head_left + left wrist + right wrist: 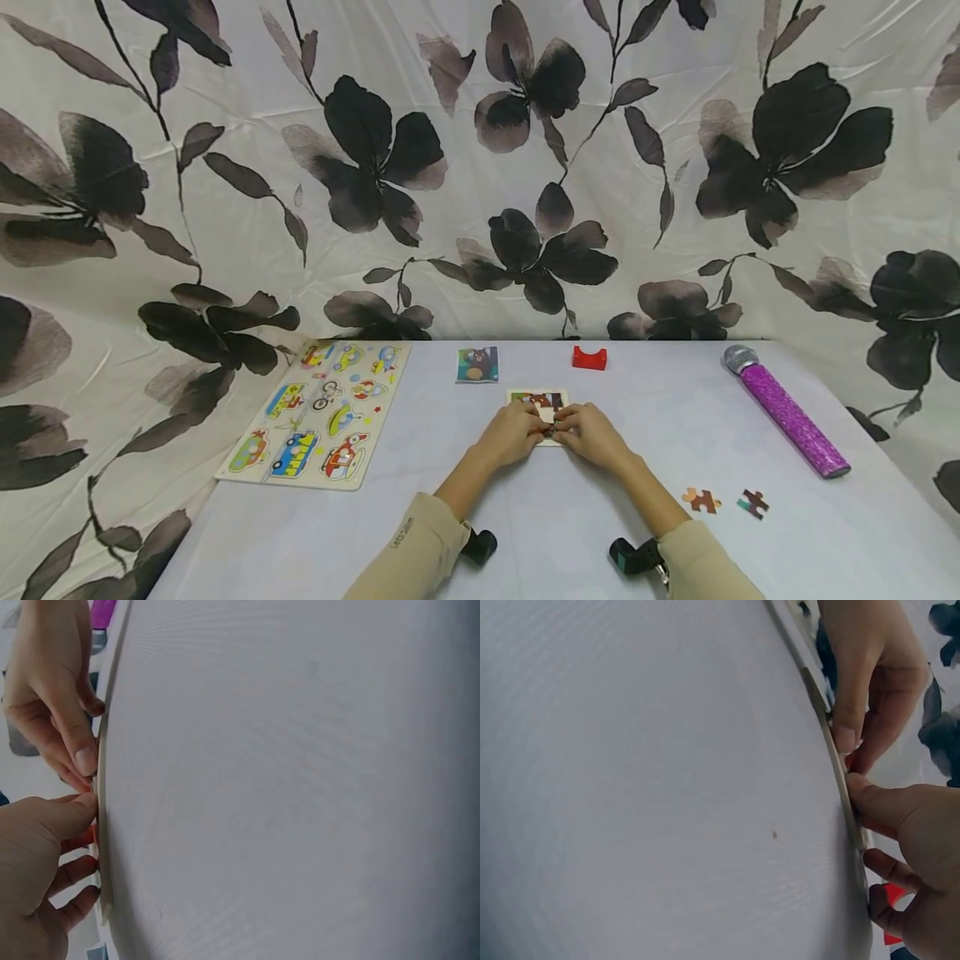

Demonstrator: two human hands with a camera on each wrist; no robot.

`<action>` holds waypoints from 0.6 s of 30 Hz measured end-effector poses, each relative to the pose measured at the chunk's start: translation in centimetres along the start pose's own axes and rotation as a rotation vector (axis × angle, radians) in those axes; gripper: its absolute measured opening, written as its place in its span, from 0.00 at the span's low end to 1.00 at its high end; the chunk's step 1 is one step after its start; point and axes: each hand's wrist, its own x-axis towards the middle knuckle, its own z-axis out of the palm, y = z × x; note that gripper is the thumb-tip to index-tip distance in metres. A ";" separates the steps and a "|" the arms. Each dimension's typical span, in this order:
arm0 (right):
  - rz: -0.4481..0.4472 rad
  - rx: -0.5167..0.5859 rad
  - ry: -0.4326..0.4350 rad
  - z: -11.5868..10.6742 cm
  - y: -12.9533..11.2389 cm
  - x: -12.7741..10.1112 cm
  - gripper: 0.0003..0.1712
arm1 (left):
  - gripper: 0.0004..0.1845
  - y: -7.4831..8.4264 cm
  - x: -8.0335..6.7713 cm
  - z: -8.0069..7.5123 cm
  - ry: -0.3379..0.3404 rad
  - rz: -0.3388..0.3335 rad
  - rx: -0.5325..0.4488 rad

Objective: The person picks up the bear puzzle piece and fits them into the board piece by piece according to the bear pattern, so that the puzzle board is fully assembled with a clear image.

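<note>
A small jigsaw tray (517, 394) with a pale rim lies at the middle of the table, partly filled with dark and brown picture pieces. Over its near side, my left hand (512, 435) and right hand (597, 435) meet fingertip to fingertip. Between them shows a small dark puzzle piece (552, 431), pinched by thumbs and fingers and mostly covered. In the left wrist view both thumbs sit right at the tray's edge (103, 847). The right wrist view shows the same thin edge (840, 772) beneath the thumbs.
Two loose jigsaw pieces, one orange-brown (702, 500) and one dark (753, 503), lie at right. A glittery purple tube (795, 421) is beyond them. Behind the tray are a bear picture card (477, 365) and a red block (589, 358). A vehicle puzzle board (306, 446) lies left.
</note>
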 end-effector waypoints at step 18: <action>0.112 0.163 -0.006 0.3 0.6 -0.3 0.15 | 0.11 0.1 -0.1 -0.1 -0.045 -0.060 -0.029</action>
